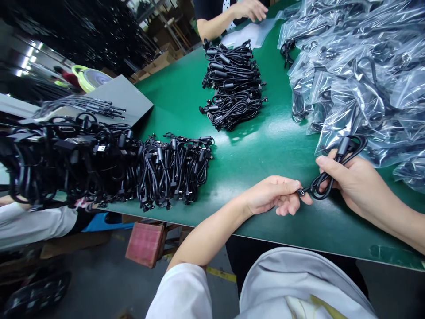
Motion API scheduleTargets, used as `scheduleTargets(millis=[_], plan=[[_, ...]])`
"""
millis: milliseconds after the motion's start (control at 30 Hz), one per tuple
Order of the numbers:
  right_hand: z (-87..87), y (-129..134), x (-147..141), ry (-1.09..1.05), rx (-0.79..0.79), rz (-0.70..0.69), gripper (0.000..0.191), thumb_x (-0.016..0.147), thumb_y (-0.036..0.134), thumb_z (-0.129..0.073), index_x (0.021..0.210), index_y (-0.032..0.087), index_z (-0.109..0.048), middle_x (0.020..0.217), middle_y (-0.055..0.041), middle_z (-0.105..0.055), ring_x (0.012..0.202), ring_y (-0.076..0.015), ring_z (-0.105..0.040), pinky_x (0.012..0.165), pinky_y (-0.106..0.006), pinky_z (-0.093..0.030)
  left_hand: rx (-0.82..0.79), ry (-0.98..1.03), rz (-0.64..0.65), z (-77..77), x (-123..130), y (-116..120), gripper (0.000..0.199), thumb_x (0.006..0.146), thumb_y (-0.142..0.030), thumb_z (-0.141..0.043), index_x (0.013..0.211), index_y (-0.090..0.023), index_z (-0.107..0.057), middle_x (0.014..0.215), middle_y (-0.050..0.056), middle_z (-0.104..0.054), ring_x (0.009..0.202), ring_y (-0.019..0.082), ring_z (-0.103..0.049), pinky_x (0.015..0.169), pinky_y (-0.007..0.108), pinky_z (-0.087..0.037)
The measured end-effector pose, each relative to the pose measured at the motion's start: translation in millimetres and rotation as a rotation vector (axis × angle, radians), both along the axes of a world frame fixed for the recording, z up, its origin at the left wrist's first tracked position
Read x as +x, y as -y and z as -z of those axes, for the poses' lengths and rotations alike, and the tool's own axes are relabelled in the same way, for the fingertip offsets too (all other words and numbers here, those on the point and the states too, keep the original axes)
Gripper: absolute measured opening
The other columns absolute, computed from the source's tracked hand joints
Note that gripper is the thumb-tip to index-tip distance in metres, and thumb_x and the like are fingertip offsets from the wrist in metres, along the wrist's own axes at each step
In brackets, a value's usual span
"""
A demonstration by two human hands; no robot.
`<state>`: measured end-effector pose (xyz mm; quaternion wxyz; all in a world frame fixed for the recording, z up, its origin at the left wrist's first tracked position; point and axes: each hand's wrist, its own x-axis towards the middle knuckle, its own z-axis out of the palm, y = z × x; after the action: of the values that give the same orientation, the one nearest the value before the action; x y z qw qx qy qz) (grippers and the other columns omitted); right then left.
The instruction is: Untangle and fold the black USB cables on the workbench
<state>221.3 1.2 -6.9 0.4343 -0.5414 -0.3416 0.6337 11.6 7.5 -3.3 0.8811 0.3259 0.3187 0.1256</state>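
A coiled black cable (323, 181) is held between both hands above the green table's near side. My right hand (355, 179) is closed round the bundle, its thumb pressed by the thick cylindrical part of the cable. At the cable's end, a small plug (301, 192) is pinched by my left hand (277, 195), thumb against fingers. Just beyond my right hand lies a heap of clear plastic bags (358, 88) with black cables inside. Part of the coil is hidden behind the right thumb and palm.
Coiled cables lie stacked mid-table (232, 84), with more bundles (175, 170) at the left. A grey box (133, 99) stands behind those. Across the green table (265, 153), another person's hand (250, 9) is above flat clear bags (252, 34). A red-topped stool (145, 243) stands below the near edge.
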Motion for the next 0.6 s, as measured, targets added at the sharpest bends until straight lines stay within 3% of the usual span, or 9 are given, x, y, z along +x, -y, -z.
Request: scheduleTargets(millis=[233,467,533,600], plan=[[-0.9,-1.4,-0.3,0.004,0.024,0.001,0.046,0.068,0.059,-0.088,0.066,0.022,-0.06,0.055,0.0054,-0.059,0.046,-0.0102,-0.055,0.048,-0.02,-0.051,-0.007,-0.005,-0.021,1.4,0.2,0.8,0.049,0.081,-0.058,-0.076,0.089,-0.009,-0.075,0.055,0.0,-0.065,0.041,0.005,-0.052,0.038,0.016,-0.035],[-5.3,0.1,-1.1,-0.012,-0.01,-0.01,0.04,0.068,0.05,-0.09,0.066,0.022,-0.061,0.054,0.0047,-0.058,0.047,-0.0123,-0.055,0.05,-0.024,-0.05,0.018,-0.001,0.005,5.4,-1.4,-0.6,0.053,0.08,-0.063,-0.074,0.09,-0.011,-0.075,0.057,0.0,-0.065,0.042,0.006,-0.052,0.04,0.017,-0.035],[-7.1,-0.8,-0.7,-0.016,0.015,-0.016,0.04,0.07,0.05,-0.089,0.065,0.022,-0.061,0.057,0.0042,-0.059,0.05,-0.0119,-0.056,0.051,-0.023,-0.051,0.063,-0.013,0.014,5.2,0.5,-0.2,0.054,0.083,-0.064,-0.07,0.092,-0.012,-0.073,0.059,0.0,-0.065,0.043,0.006,-0.052,0.042,0.018,-0.036],[-7.2,-2.8,2.2,-0.05,0.051,-0.024,0.034,0.07,0.048,-0.089,0.071,0.023,-0.065,0.073,0.0021,-0.066,0.063,-0.0132,-0.064,0.06,-0.023,-0.055,0.186,-0.07,0.055,2.9,3.7,1.5,0.05,0.09,-0.061,-0.063,0.097,-0.013,-0.072,0.067,0.002,-0.069,0.052,0.008,-0.057,0.052,0.019,-0.044]])
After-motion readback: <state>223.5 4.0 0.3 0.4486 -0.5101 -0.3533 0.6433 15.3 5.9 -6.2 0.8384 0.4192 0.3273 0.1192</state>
